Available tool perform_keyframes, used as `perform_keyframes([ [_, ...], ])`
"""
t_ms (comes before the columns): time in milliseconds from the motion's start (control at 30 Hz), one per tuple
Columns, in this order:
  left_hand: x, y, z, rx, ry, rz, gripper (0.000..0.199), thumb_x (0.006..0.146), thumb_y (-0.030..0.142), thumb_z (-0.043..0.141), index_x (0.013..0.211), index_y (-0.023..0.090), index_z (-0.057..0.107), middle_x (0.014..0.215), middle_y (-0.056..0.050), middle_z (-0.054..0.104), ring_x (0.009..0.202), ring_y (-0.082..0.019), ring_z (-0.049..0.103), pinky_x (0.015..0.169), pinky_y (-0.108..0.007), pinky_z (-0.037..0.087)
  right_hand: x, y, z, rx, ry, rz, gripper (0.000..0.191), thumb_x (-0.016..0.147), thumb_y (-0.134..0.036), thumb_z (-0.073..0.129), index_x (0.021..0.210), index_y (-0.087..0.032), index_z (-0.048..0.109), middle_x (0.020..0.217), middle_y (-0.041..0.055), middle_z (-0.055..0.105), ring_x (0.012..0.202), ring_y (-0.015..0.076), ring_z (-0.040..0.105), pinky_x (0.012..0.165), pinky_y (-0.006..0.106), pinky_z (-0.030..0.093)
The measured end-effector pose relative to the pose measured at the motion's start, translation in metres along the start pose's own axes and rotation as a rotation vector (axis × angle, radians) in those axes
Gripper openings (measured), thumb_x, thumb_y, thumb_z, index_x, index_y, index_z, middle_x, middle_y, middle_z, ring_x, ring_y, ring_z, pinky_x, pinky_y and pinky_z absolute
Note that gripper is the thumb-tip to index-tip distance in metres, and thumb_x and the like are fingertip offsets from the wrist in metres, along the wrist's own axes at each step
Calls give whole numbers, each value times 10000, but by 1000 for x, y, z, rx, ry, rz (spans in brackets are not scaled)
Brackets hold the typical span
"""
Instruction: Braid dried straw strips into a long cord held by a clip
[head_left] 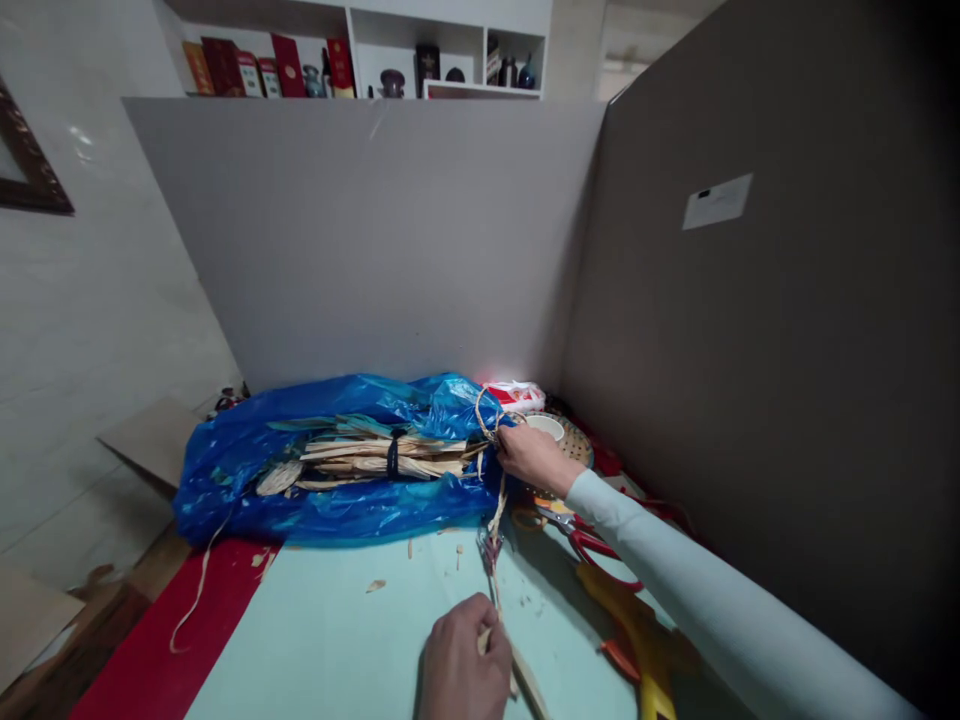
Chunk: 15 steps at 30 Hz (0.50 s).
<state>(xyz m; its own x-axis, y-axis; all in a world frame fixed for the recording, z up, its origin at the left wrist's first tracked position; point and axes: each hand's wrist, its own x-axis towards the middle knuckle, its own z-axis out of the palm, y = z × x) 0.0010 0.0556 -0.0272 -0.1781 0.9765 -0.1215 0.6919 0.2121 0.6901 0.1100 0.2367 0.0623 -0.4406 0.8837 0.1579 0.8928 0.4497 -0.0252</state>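
My left hand [466, 660], at the front edge of the view, is closed on the lower end of a braided straw cord [496, 520]. Loose flat strands poke out below its fingers. Farther forward, my right hand [536, 455] pinches the same cord's upper part, where it curls into a loop. Between both hands the braid hangs over the pale green sheet. Just left of my right hand, a bundle of dried straw strips [352, 458], tied with a dark band, lies in an opened blue plastic bag [255, 510].
Red-handled scissors [592, 548] and a yellow-handled tool [637, 640] lie at the right, partly under my right forearm. A woven basket [576, 445] and white bowl [545, 427] stand behind my right hand. Grey panels [360, 250] enclose the back and right.
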Motion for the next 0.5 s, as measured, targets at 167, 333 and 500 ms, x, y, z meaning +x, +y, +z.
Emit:
perform_keyframes([
  [167,2,-3,2,31,1,-1,207,771,149,437,599,218,530,618,-14,631,650,-183,580,620,-242,375,3,-7,-38,-48,85,-43,253,891,-383,520,909,-148,612,912,140,659,862,270,629,645,295,397],
  [333,6,-4,6,86,-38,-42,225,765,122,443,697,198,644,710,-57,708,706,-208,640,634,-257,396,6,-55,-59,-64,238,-154,233,929,-144,353,1022,-85,558,922,194,614,860,286,591,710,366,405],
  [500,12,-5,9,130,-63,-105,249,729,99,474,764,187,704,798,-89,747,768,-245,677,651,-277,402,21,-107,-34,-43,207,-654,166,920,-168,435,993,-208,579,1113,68,600,1050,193,509,880,285,385],
])
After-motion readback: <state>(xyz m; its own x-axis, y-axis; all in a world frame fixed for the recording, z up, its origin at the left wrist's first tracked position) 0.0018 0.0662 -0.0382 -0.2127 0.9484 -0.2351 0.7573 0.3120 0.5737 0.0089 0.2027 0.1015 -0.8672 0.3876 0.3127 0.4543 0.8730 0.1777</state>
